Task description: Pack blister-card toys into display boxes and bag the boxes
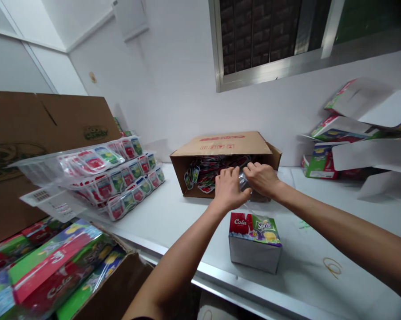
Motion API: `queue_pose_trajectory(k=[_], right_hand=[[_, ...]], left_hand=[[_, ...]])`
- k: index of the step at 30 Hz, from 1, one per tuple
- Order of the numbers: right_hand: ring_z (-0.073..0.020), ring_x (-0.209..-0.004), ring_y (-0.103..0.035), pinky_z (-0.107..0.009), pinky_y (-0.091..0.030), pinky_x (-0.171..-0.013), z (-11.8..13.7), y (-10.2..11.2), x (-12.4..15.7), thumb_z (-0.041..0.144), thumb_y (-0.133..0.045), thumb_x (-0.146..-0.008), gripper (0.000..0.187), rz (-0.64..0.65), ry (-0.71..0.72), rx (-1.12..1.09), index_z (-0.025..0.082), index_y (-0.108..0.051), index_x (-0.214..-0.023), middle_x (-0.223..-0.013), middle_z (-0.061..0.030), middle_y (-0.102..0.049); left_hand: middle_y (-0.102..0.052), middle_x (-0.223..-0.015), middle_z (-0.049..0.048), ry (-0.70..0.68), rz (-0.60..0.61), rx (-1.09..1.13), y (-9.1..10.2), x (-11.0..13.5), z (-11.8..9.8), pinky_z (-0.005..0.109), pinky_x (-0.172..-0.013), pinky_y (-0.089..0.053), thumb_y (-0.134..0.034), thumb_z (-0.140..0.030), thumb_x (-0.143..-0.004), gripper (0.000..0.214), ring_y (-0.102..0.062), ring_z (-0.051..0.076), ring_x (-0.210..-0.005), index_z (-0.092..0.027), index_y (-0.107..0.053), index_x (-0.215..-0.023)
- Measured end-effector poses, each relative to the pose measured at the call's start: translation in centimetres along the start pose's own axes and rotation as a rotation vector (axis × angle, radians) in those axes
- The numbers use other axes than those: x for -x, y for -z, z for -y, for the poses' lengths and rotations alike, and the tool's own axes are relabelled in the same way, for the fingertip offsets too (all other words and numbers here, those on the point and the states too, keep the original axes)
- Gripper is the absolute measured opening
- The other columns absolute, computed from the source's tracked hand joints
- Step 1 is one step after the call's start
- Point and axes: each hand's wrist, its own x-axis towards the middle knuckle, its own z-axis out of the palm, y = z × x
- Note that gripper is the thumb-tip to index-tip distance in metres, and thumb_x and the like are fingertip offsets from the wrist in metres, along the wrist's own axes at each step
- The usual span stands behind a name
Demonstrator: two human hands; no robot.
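My left hand [227, 189] and my right hand [262, 178] are both closed around a clear plastic wrapper or bag [243, 181] held between them, in front of the open side of a brown cardboard box [220, 144]. The box lies on its side on the white table [173, 213] and holds several small colourful packets [203, 173]. Just below my hands stands a small printed carton [255, 241] marked Cola and Sprite.
Stacked clear trays of small sachets [113, 178] lie at the left on the table. A large brown box [27, 146] and a carton of colourful packs [53, 271] sit at the lower left. Flattened and open printed cartons [360, 129] pile up at the right by the wall.
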Motion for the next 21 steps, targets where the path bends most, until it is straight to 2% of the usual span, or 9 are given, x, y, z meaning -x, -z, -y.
queue_pose_trajectory(k=[2,5,8,11,14,16,18,21], right_hand=[[-0.0246,-0.076,-0.055,-0.031,-0.02,-0.056,-0.1,-0.2,-0.4,0.009,-0.043,-0.088,0.018,-0.01,0.01,-0.011,0.01,-0.062,-0.089,-0.088,-0.0164,-0.062],[-0.0242,-0.081,-0.055,-0.032,-0.023,-0.059,-1.0,-0.9,-0.3,0.008,-0.04,-0.09,0.023,-0.01,0.012,-0.061,0.011,-0.062,-0.09,-0.09,-0.0161,-0.063],[-0.0215,-0.077,-0.057,-0.031,-0.023,-0.057,-1.8,-2.9,0.6,0.009,-0.039,-0.091,0.026,0.029,-0.058,-0.113,0.012,-0.064,-0.089,-0.09,-0.0142,-0.063],[-0.0177,-0.065,-0.058,-0.03,-0.021,-0.053,-1.5,-5.7,1.9,0.014,-0.039,-0.093,0.025,0.054,-0.205,-0.136,0.012,-0.065,-0.093,-0.092,-0.0136,-0.064],[-0.0167,-0.06,-0.06,-0.028,-0.023,-0.05,-0.5,-8.0,3.8,0.026,-0.04,-0.096,0.028,0.064,-0.341,-0.178,0.014,-0.066,-0.096,-0.092,-0.0115,-0.065],[-0.0171,-0.065,-0.063,-0.027,-0.03,-0.05,0.4,-8.8,5.7,0.031,-0.041,-0.098,0.03,0.067,-0.376,-0.22,0.018,-0.068,-0.098,-0.094,-0.0088,-0.066],[-0.0174,-0.076,-0.066,-0.026,-0.04,-0.057,1.1,-8.8,7.9,0.033,-0.042,-0.098,0.029,-0.004,-0.392,-0.343,0.021,-0.068,-0.099,-0.098,-0.0071,-0.067],[-0.0193,-0.086,-0.066,-0.029,-0.051,-0.072,2.0,-7.9,11.4,0.032,-0.048,-0.096,0.022,-0.249,-0.425,-0.601,0.022,-0.068,-0.1,-0.101,-0.0076,-0.067]], left_hand=[[-0.053,-0.133,0.0146,0.023,0.011,-0.098,-0.8,-0.7,-0.5,0.043,-0.096,-0.038,-0.06,-0.035,-0.083,0.05,-0.046,0.031,-0.118,-0.017,-0.05,-0.129],[-0.05,-0.133,0.0222,0.15,-0.003,-0.157,-2.3,-1.6,0.6,0.049,-0.094,-0.037,-0.046,-0.023,-0.091,0.039,-0.046,0.036,-0.117,-0.011,-0.052,-0.128],[-0.056,-0.124,0.0246,0.216,0.061,-0.17,-4.5,-2.1,2.7,0.045,-0.086,-0.043,-0.043,-0.025,-0.093,0.044,-0.054,0.036,-0.111,-0.009,-0.048,-0.134],[-0.064,-0.107,0.0249,0.269,0.166,-0.161,-7.0,-2.3,4.2,0.039,-0.079,-0.046,-0.046,-0.021,-0.092,0.049,-0.065,0.033,-0.097,-0.008,-0.044,-0.139],[-0.07,-0.092,0.0245,0.305,0.242,-0.136,-9.0,-1.7,4.8,0.038,-0.077,-0.047,-0.048,-0.02,-0.091,0.052,-0.07,0.032,-0.087,-0.006,-0.041,-0.142],[-0.072,-0.092,0.0226,0.294,0.261,-0.098,-9.5,-0.7,4.8,0.038,-0.078,-0.048,-0.048,-0.027,-0.094,0.053,-0.07,0.032,-0.086,-0.011,-0.04,-0.144],[-0.073,-0.098,0.0198,0.265,0.265,-0.054,-9.2,0.8,4.8,0.038,-0.08,-0.048,-0.042,-0.035,-0.097,0.054,-0.07,0.031,-0.089,-0.018,-0.035,-0.147],[-0.072,-0.11,0.0157,0.213,0.199,0.085,-7.8,3.7,4.8,0.034,-0.084,-0.048,-0.038,-0.043,-0.098,0.057,-0.069,0.028,-0.093,-0.024,-0.028,-0.15]])
